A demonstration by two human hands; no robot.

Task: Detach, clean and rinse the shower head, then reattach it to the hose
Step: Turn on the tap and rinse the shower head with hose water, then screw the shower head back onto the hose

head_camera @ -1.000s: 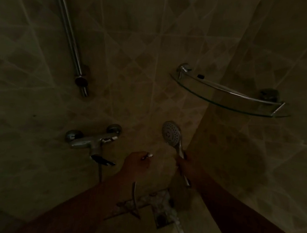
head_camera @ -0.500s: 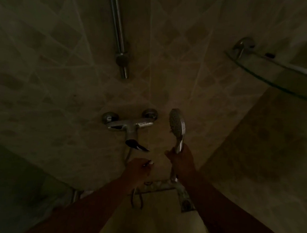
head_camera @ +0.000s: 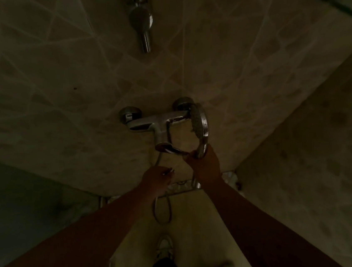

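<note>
Gripping the shower head (head_camera: 200,123) handle, the right hand (head_camera: 204,166) nears the faucet (head_camera: 150,124).

Chrome shower head (head_camera: 200,123) upright, face leftward, beside mixer; hose (head_camera: 162,210) looped below, seemingly detached.

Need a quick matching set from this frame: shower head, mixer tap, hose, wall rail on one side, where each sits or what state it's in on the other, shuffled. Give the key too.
Things
1. shower head
2. mixer tap
3. hose
4. wall rail

Places or states
A. fixed to the tiled wall, lever pointing toward the person
B. hangs in a loop below the hands
C. held by its handle in the right hand, raised beside the tap's right end
D. runs down the wall from the top edge, ending above the tap

Pairs: 1-C, 2-A, 3-B, 4-D
</note>
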